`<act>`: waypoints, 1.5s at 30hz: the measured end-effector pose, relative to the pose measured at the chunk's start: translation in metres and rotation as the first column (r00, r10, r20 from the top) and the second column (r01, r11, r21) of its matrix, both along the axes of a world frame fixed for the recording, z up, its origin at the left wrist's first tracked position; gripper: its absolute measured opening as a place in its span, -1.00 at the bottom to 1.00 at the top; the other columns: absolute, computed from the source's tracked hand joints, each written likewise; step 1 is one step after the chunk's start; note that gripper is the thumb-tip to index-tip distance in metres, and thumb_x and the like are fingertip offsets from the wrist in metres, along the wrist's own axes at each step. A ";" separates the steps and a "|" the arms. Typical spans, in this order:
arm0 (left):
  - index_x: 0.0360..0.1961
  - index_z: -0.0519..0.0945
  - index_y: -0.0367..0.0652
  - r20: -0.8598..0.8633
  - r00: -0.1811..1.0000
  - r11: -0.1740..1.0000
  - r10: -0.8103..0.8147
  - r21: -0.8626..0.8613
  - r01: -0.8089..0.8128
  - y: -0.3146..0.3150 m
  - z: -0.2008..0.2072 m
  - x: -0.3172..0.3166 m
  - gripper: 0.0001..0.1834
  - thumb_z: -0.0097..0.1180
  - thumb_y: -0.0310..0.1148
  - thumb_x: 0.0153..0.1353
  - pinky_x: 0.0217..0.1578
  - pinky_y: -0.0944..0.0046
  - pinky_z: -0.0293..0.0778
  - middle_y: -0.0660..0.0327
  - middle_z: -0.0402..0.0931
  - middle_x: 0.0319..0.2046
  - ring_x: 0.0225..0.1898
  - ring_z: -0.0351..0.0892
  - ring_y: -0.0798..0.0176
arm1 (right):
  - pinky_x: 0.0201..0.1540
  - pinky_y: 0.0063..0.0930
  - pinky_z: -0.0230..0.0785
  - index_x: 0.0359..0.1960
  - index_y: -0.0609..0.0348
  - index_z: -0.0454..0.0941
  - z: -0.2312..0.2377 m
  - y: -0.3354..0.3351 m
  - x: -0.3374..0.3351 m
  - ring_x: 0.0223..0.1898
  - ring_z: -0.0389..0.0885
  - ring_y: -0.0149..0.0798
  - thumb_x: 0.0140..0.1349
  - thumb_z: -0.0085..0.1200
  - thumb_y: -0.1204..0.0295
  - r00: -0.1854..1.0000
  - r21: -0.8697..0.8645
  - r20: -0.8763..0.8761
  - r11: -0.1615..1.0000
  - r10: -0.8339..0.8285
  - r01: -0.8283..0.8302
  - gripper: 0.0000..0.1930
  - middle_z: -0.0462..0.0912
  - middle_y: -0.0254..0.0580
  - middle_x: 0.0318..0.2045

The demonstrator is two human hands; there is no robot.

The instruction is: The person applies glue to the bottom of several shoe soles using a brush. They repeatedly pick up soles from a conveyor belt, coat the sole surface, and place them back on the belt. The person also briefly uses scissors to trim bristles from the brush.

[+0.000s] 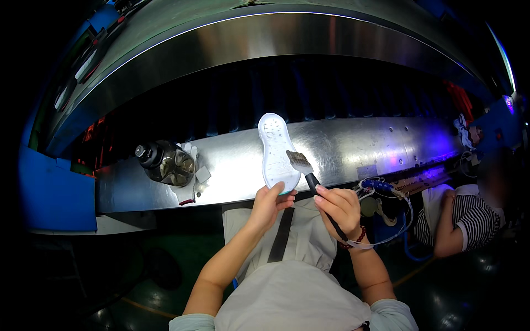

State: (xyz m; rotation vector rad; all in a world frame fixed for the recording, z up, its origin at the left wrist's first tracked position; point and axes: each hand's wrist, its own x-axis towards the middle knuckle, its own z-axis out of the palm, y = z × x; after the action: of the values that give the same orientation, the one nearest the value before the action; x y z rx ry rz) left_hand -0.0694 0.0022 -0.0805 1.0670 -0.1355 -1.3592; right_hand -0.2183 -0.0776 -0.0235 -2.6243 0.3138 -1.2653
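A white shoe sole [273,144] with small marks over its face points away from me above the metal ledge. My left hand [269,206] grips its near end, thumb on top and fingers beneath. In my right hand [341,208] is a brush [312,180] with a black handle and brownish bristles. The bristles lie at the right edge of the sole; whether they touch it I cannot tell. A thin clear tube [381,241] runs from the brush handle's lower end past my right wrist, which wears a dark red bead bracelet [359,236].
A dark bottle [165,162] stands on the shiny metal ledge [229,182] at left, beside a white glove [186,191] and a small pale block [203,175]. Beyond the ledge is a dark slot under a metal hood [265,41]. A person in a striped shirt [479,218] sits at right.
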 end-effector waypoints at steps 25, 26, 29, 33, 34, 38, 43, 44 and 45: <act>-0.30 0.41 -0.19 0.047 0.999 0.996 -0.028 -0.080 0.032 -0.015 0.002 -0.012 -0.80 -0.08 -0.31 0.10 -0.29 0.45 0.28 0.29 0.44 -0.42 -0.42 0.39 0.45 | -0.01 -0.32 0.06 0.07 0.36 -0.01 -0.099 0.050 0.023 -0.02 0.23 -0.04 -0.11 0.11 0.32 0.967 0.790 -0.035 0.586 -0.254 0.182 -0.27 0.21 0.07 -0.02; -0.30 0.41 -0.20 0.081 0.997 0.995 0.021 -0.099 -0.013 -0.018 -0.005 -0.004 -0.79 -0.06 -0.30 0.09 -0.29 0.43 0.29 0.28 0.43 -0.42 -0.38 0.39 0.45 | 0.02 -0.33 0.05 0.07 0.36 -0.02 -0.109 0.061 0.014 0.00 0.22 -0.07 -0.12 0.12 0.29 0.994 0.874 -0.108 0.475 -0.010 0.100 -0.24 0.21 0.06 -0.01; -0.28 0.40 -0.17 0.132 0.979 0.981 0.156 -0.135 -0.138 -0.020 -0.007 0.018 -0.81 -0.05 -0.33 0.09 -0.29 0.41 0.32 0.27 0.43 -0.40 -0.34 0.39 0.45 | 0.01 -0.44 0.14 0.08 0.26 0.04 -0.089 0.064 -0.011 0.02 0.25 -0.25 0.01 0.04 0.36 0.839 0.992 0.093 -0.122 0.536 -0.032 -0.39 0.22 0.01 0.01; -0.20 0.37 -0.21 0.160 0.962 0.975 0.221 -0.033 -0.218 -0.003 -0.003 0.034 -0.72 -0.06 -0.30 0.09 -0.20 0.36 0.29 0.25 0.41 -0.36 -0.28 0.36 0.36 | -0.32 -0.66 0.33 -0.24 0.26 0.38 -0.079 0.020 -0.053 -0.39 0.48 -0.47 0.05 -0.05 0.48 0.963 0.962 0.194 -0.228 0.187 -0.150 -0.79 0.52 -0.22 -0.41; -0.20 0.36 -0.21 0.155 0.962 0.974 0.224 -0.015 -0.224 0.001 -0.004 0.036 -0.72 -0.06 -0.30 0.09 -0.20 0.36 0.29 0.24 0.41 -0.36 -0.28 0.36 0.36 | -0.41 -0.67 0.34 -0.39 0.24 0.42 -0.092 0.004 -0.064 -0.49 0.47 -0.48 0.05 -0.05 0.49 0.998 0.993 0.066 -0.093 -0.005 -0.067 -0.89 0.51 -0.27 -0.54; -0.20 0.37 -0.21 0.139 0.963 0.972 0.229 0.019 -0.234 0.002 -0.010 0.036 -0.72 -0.05 -0.31 0.09 -0.24 0.39 0.32 0.26 0.42 -0.39 -0.32 0.38 0.40 | -0.52 -0.62 0.30 -0.49 0.21 0.47 -0.198 -0.073 -0.135 -0.60 0.46 -0.42 -0.01 -0.04 0.50 0.683 0.914 -0.208 0.109 -0.700 0.390 -0.94 0.51 -0.26 -0.59; -0.21 0.38 -0.21 0.161 0.961 0.974 0.226 -0.015 -0.226 0.003 -0.004 0.031 -0.73 -0.05 -0.30 0.09 -0.27 0.39 0.33 0.26 0.42 -0.40 -0.32 0.38 0.40 | -0.46 -0.50 0.33 -0.54 0.22 0.50 -0.226 -0.144 -0.172 -0.61 0.46 -0.34 -0.07 0.01 0.48 0.424 0.662 -0.446 0.028 -0.788 0.749 -0.92 0.53 -0.17 -0.59; -0.21 0.38 -0.21 0.166 0.961 0.975 0.223 -0.010 -0.224 0.003 -0.002 0.029 -0.73 -0.05 -0.30 0.09 -0.28 0.39 0.33 0.26 0.42 -0.40 -0.32 0.38 0.40 | -0.47 -0.51 0.32 -0.54 0.22 0.49 -0.230 -0.154 -0.172 -0.61 0.46 -0.34 -0.07 0.01 0.49 0.414 0.636 -0.502 0.001 -0.759 0.772 -0.92 0.52 -0.17 -0.59; -0.21 0.38 -0.21 0.174 0.960 0.975 0.218 -0.007 -0.221 0.003 0.001 0.028 -0.73 -0.05 -0.30 0.09 -0.29 0.39 0.33 0.26 0.42 -0.40 -0.32 0.38 0.40 | -0.48 -0.51 0.32 -0.54 0.22 0.49 -0.234 -0.164 -0.171 -0.61 0.45 -0.34 -0.07 0.01 0.50 0.406 0.610 -0.554 -0.023 -0.727 0.792 -0.93 0.52 -0.18 -0.59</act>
State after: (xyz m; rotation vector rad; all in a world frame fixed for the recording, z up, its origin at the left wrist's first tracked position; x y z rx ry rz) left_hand -0.0416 0.0052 -0.0798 1.1749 -0.1324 -1.0686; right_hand -0.3892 -0.2416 -0.2578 -1.4419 2.0746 -0.7531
